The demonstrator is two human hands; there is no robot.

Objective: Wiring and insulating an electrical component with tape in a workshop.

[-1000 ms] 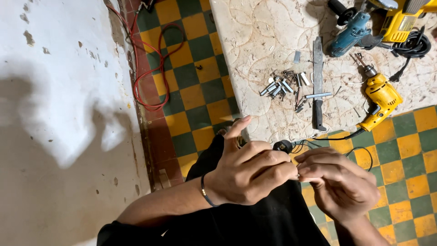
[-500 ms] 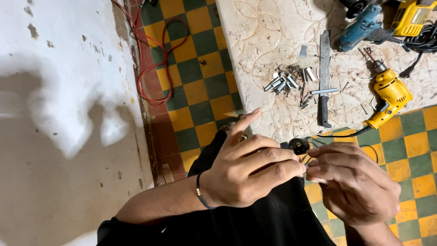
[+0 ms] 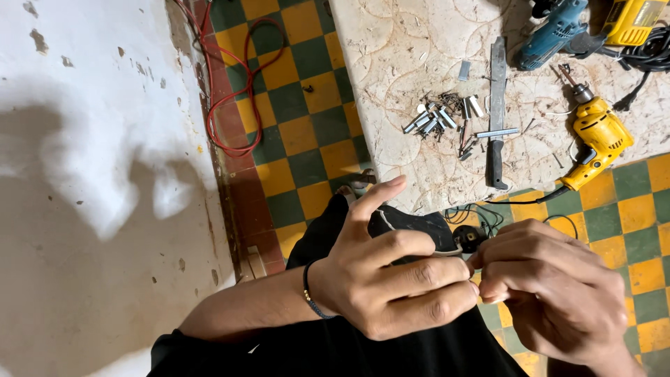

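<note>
My left hand, with a dark band at the wrist, and my right hand meet fingertip to fingertip low in the view, over my black-clothed lap. Both pinch a thin wire end that the fingers mostly hide. Just above the fingertips sits a small round black plug, with thin black wires looping behind it. My left index finger sticks out straight, away from the pinch.
A pale slab on the green-and-yellow checkered floor carries a heap of screws and bits, a long knife, a yellow drill, a blue power tool and another yellow tool. A red cable runs along the white wall.
Both hands have stayed pinched together on the wire and sit slightly lower and further right in the view. Nothing on the slab has moved.
</note>
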